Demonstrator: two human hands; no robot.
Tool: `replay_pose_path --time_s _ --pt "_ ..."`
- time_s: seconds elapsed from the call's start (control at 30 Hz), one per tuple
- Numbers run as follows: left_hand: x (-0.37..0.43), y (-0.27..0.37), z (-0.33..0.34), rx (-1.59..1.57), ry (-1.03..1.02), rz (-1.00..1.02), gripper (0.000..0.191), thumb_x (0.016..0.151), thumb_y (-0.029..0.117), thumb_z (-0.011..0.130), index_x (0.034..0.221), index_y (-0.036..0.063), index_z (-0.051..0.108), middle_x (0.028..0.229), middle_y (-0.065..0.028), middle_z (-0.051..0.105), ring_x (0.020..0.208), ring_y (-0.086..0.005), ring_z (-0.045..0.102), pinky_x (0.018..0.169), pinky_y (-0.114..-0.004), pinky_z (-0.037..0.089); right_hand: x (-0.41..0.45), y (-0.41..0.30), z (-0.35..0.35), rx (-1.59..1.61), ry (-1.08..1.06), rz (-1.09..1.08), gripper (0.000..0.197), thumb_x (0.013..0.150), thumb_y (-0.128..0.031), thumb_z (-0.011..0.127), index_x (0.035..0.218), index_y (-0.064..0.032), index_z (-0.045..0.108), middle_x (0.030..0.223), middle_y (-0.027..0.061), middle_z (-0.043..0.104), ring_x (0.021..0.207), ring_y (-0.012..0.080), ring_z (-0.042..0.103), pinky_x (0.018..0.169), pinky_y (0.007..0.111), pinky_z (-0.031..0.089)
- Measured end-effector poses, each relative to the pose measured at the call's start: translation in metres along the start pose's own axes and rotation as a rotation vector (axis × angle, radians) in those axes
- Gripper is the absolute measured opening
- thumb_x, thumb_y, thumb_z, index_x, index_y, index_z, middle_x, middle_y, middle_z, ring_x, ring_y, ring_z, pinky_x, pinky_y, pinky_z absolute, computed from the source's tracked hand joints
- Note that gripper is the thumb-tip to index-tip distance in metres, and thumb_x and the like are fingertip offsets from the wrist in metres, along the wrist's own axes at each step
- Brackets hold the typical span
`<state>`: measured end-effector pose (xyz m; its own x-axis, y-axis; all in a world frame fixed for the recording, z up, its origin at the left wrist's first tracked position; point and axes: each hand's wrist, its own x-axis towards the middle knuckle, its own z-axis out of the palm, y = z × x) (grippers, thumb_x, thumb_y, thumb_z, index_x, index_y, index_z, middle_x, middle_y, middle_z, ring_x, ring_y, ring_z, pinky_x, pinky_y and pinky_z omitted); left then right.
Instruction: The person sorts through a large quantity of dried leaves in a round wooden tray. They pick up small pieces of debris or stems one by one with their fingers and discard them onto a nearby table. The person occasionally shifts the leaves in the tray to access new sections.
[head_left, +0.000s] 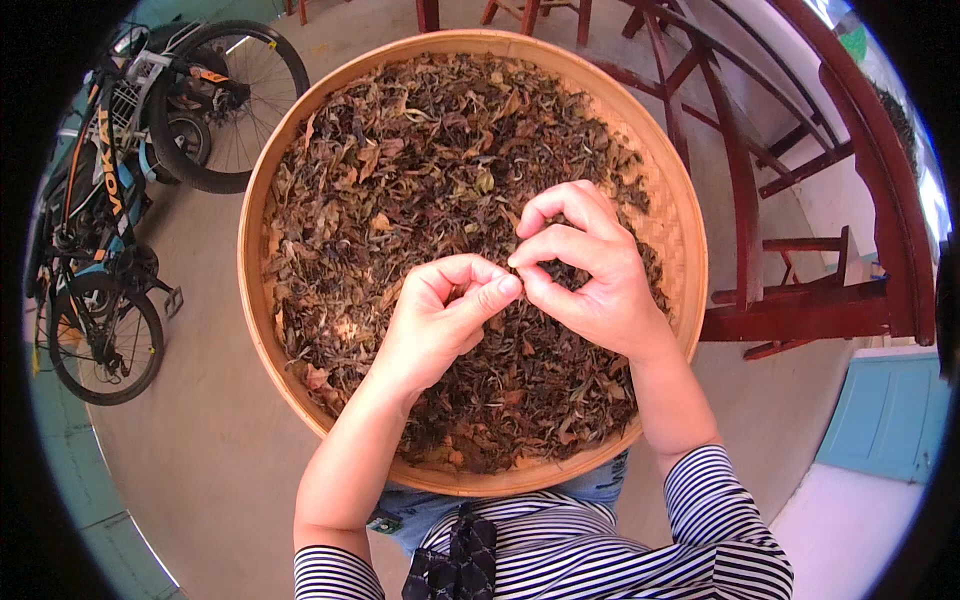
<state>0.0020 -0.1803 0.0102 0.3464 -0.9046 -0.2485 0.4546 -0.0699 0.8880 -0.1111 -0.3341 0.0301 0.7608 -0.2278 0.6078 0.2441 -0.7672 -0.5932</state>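
A round woven bamboo tray (694, 247) with a raised rim lies before me, spread with dried brown and greenish leaves (450, 187). Over the middle of it, my left hand (446, 315) pinches thumb against forefinger. My right hand (592, 270) meets it from the right, thumb and forefinger drawn together and the other fingers curled. A tiny leaf bit (520, 280) seems to sit between the touching fingertips, mostly hidden by them. Both hands are held above the leaves.
Bicycles (105, 202) stand at the left by a teal wall base. Dark red wooden furniture (810, 315) rises at the right, with stool legs (529, 16) beyond the tray. A blue panel (885, 416) is at lower right. The tray's near rim is over my lap (420, 517).
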Motion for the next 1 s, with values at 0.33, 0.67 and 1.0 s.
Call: replay_pose_path --time_s 0.33,0.67,1.0 --pt "0.003 0.021 -0.020 -0.639 -0.008 0.103 0.016 0.088 0.008 0.047 0.074 0.0115 0.040 0.060 0.0055 0.028 0.048 -0.0040 0.019 0.037 -0.020 0.013 -0.005 0.015 -0.015 -0.006 0.150 0.284 0.009 0.074 0.001 0.069 0.082 -0.0007 0.066 0.082 0.0069 0.063 0.085 0.0194 0.060 0.077 0.030 0.047" --pt "-0.008 0.032 -0.057 -1.069 -0.147 0.307 0.015 0.086 0.006 0.044 0.077 0.0085 0.033 0.063 0.0008 0.029 0.051 -0.0086 0.023 0.041 -0.023 0.017 -0.027 0.003 -0.044 -0.491 -0.427 0.476 0.011 0.072 -0.017 0.072 0.070 -0.0066 0.068 0.075 0.0069 0.062 0.086 0.0248 0.056 0.084 0.040 0.037" --pt "-0.008 0.034 -0.042 -0.684 -0.053 0.170 0.031 0.095 0.026 0.045 0.069 0.0116 0.037 0.058 0.0042 0.028 0.048 -0.0052 0.021 0.038 -0.020 0.014 -0.036 0.009 -0.037 -0.431 -0.424 0.402 0.007 0.071 -0.012 0.071 0.071 -0.0074 0.066 0.074 0.0069 0.057 0.086 0.0251 0.053 0.081 0.039 0.037"
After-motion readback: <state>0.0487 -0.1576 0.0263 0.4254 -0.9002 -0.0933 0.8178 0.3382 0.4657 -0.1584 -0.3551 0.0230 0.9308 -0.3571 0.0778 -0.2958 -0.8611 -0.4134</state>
